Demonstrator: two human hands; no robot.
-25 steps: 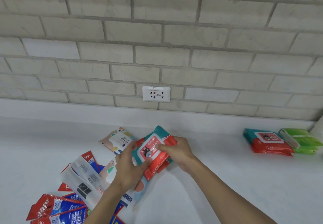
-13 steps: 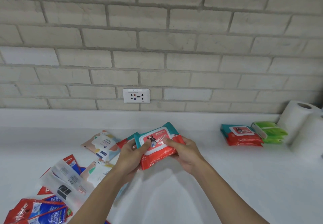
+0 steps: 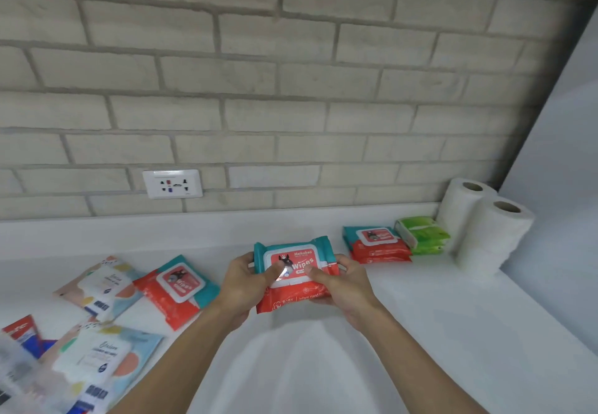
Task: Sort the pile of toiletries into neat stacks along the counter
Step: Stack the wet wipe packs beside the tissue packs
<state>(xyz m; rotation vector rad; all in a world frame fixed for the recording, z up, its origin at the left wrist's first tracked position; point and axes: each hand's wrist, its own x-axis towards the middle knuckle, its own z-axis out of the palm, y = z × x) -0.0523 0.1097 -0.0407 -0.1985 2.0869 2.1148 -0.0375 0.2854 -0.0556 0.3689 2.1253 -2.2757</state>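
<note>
A red-and-teal wipes pack [image 3: 293, 297] is held above the white counter [image 3: 420, 332] between both hands. My left hand [image 3: 241, 287] grips its left edge with the thumb on the lid. My right hand [image 3: 343, 284] grips its right edge the same way. A stack of matching red wipes packs [image 3: 375, 245] lies to the right near the wall, beside a stack of green tissue packs [image 3: 422, 235]. Another red wipes pack [image 3: 178, 287] lies on the counter to the left.
Pastel wipes packs [image 3: 100, 287] [image 3: 106, 362] and toothpaste boxes [image 3: 22, 332] lie in the pile at the left. Two paper towel rolls [image 3: 485, 229] stand at the far right by a white side wall. A wall socket [image 3: 173, 184] sits in the brick wall.
Both hands have lifted the red wipes pack off the pile and carried it rightwards. The view has turned right, bringing the paper towel rolls fully into view.
</note>
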